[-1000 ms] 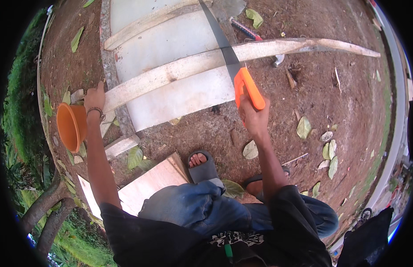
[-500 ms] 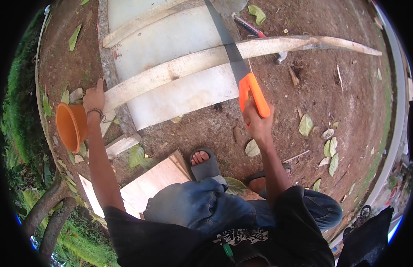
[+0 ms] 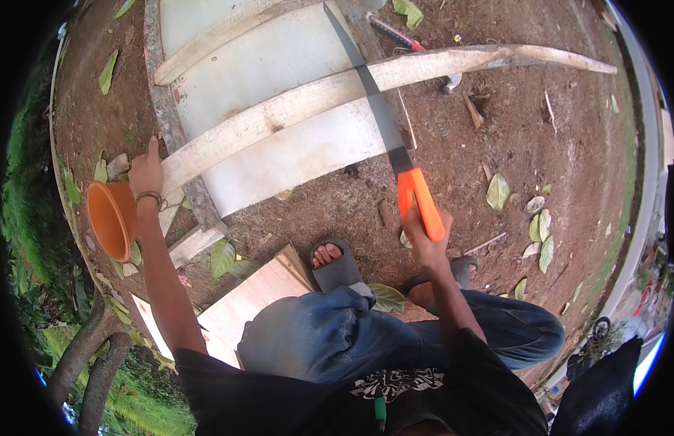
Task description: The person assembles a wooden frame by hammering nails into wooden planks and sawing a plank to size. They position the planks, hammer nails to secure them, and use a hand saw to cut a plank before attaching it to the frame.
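Right hand (image 3: 429,236) grasped saw (image 3: 381,120) by orange handle (image 3: 426,200); left hand (image 3: 146,176) rested on wooden strip (image 3: 308,104), grip unclear; saw crossed strip beyond right hand; sawing apparently in hand; next stroke likely called for strip held steady.

Black shirt (image 3: 293,398), blue jeans (image 3: 337,334), grey sandals (image 3: 338,273)

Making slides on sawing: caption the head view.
Right hand holds an orange-handled saw across a pale wooden plank; left hand rests at its left end.
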Motion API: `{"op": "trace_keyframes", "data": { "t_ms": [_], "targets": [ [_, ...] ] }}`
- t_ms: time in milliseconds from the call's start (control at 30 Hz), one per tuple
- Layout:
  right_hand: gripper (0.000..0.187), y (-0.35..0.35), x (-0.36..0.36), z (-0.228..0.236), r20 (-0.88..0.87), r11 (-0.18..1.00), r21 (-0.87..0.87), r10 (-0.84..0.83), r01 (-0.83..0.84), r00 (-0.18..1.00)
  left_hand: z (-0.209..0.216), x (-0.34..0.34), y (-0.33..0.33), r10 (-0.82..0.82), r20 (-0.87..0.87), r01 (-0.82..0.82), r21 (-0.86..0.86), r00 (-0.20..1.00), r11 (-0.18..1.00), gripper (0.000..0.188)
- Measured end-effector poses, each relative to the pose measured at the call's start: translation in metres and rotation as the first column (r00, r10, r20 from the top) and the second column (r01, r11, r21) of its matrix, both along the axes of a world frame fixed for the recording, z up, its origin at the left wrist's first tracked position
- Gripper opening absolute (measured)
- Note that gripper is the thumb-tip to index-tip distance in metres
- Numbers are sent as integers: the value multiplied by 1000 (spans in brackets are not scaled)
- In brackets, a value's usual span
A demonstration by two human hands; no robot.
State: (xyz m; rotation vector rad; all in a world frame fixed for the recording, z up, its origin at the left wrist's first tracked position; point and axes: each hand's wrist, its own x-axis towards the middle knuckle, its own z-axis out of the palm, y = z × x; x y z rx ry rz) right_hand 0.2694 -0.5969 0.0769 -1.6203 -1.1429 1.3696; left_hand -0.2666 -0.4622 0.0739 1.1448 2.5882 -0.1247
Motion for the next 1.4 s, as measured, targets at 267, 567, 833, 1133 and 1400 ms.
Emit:
{"op": "trace_keyframes", "data": {
  "t_ms": [267,567,833,1133,1400],
  "targets": [
    [28,34,0,12,44,997,18,73,-74,996,-5,4,-10,-118,-90,114,-46,989,992,69],
    [15,-95,45,68,365,952,240,91,-188,927,-1,-9,-15,-127,-23,129,67,992,989,76],
    [23,51,-28,1,-16,994,101,-39,41,999,4,2,2,-148,38,148,7,988,989,79],
    [28,9,17,34,113,983,70,163,-171,980,5,25,-6,-102,-15,102,48,995,994,76],
    [25,-83,40,51,114,976,166,122,-140,986,18,21,-11,44,27,-46,55,999,997,78]
  ]
}}
